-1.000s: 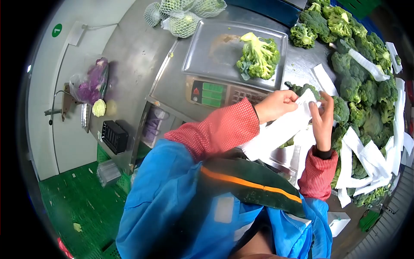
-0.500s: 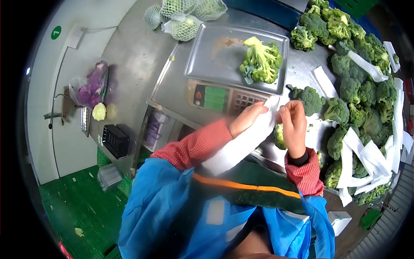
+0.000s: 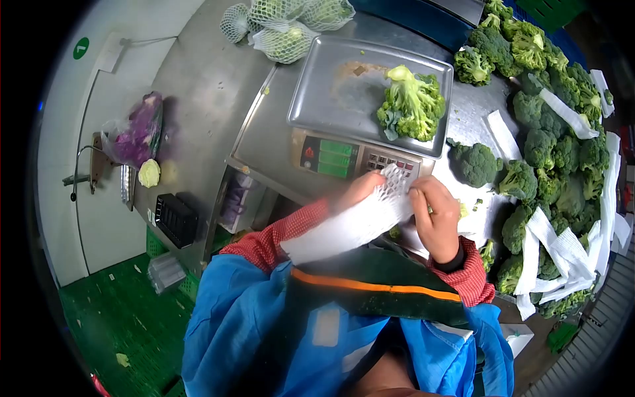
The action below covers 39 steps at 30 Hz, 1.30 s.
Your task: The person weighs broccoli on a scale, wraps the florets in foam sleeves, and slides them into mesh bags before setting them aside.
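Before the scale (image 3: 360, 155), both hands apparently stretching white netting (image 3: 350, 221).

Red-and-white patterned sleeves (image 3: 478, 272), black wristband (image 3: 452, 260), blue outer garment (image 3: 231, 311), dark green apron (image 3: 370, 284) with an orange stripe (image 3: 377, 286).

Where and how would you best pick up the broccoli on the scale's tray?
Probably by the pale, thick stem, from above, fingers closing on its two sides. The broccoli lies with that stem pointing away from the person and its florets spread nearer them; the stem end is uncovered, with bare tray to its left.
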Each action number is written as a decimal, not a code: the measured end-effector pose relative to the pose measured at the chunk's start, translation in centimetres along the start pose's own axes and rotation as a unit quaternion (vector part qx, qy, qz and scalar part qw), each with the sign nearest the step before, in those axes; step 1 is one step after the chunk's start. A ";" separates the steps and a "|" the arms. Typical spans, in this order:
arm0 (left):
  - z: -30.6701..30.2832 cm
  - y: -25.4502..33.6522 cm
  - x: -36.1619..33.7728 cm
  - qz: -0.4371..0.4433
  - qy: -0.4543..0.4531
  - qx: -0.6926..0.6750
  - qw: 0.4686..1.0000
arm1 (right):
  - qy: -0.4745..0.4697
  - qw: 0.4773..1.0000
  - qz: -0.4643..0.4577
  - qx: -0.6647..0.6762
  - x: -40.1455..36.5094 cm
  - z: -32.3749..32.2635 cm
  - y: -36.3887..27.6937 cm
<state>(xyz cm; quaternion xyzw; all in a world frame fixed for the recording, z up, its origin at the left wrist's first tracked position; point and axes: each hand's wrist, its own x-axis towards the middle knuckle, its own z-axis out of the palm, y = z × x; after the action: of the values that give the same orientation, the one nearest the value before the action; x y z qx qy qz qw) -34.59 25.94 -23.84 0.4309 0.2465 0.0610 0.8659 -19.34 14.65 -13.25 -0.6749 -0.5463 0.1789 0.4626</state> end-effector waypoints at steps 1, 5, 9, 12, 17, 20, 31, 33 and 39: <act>1.1 1.7 0.0 0.033 0.043 -0.044 0.998 | -0.120 0.967 0.186 0.126 -0.3 -0.7 -0.2; 4.2 7.3 -0.3 0.103 0.167 -0.159 0.968 | -0.226 0.812 0.308 0.441 0.2 1.8 2.3; -0.1 7.7 0.9 -0.019 0.058 -0.153 0.986 | -0.303 0.846 0.198 0.391 2.9 -0.9 2.7; 0.4 11.6 -1.0 -0.109 -0.066 -0.045 0.991 | -0.062 0.725 0.237 0.644 4.4 -2.9 4.4; -1.8 17.6 2.3 -0.018 0.005 0.399 0.917 | 0.048 0.846 0.316 0.426 5.3 -4.2 5.0; -4.3 20.2 8.5 0.175 0.163 0.557 0.795 | 0.210 0.866 0.285 0.354 7.1 -3.2 6.5; -3.2 15.0 9.9 -0.093 0.044 0.024 0.994 | 0.086 0.749 0.370 0.543 5.7 -1.5 8.7; -1.9 13.4 6.2 -0.089 0.024 -0.074 0.993 | 0.053 0.739 0.360 0.566 3.3 -2.0 7.9; -0.8 5.7 -0.4 -0.092 -0.015 -0.266 0.959 | 0.046 0.720 0.321 0.614 -3.2 -3.1 7.6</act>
<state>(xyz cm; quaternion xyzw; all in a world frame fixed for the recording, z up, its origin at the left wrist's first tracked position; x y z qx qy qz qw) -34.71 29.94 -19.67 0.1614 0.2465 0.0380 0.9548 -13.76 10.64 -18.73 -0.3857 -0.0457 0.5818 0.7146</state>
